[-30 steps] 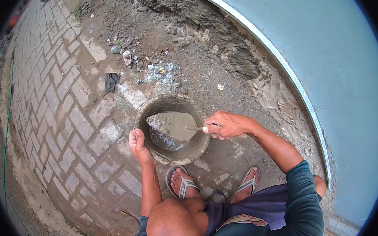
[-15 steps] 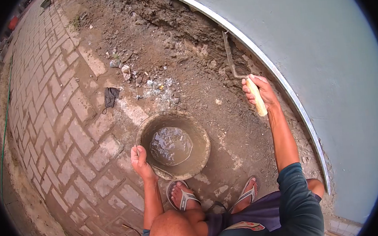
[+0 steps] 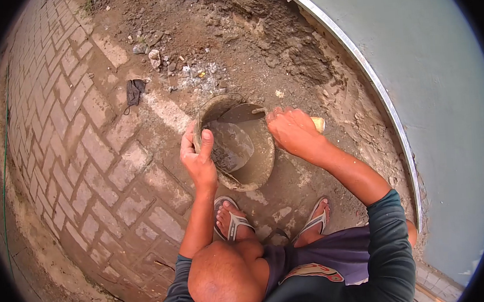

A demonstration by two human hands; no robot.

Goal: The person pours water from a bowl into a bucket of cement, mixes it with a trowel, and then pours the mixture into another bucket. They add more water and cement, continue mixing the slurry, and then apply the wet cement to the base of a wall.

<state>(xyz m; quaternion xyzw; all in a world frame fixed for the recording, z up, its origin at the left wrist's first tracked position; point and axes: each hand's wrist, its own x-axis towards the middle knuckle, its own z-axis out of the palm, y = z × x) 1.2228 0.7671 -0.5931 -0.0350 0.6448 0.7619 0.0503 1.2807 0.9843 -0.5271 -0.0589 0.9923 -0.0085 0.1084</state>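
Brought back from beside the wall (image 3: 428, 112), the trowel (image 3: 243, 112) now has its blade inside the bucket (image 3: 260, 166), which has tipped rightward. Nearest are the sandals (image 3: 235, 224). The left hand (image 3: 200, 160) clasps the bucket's rim, thumb inside; the right hand (image 3: 296, 130) wraps its fingers closed around the trowel's handle. Wet mortar (image 3: 232, 146) coats the bottom; a black face mask (image 3: 135, 91) lies beyond.

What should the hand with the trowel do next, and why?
Maybe the right hand should scrape the trowel down through the wet mix: the blade is inside the bucket, the mix lies at the bottom, and the left hand holds the rim.
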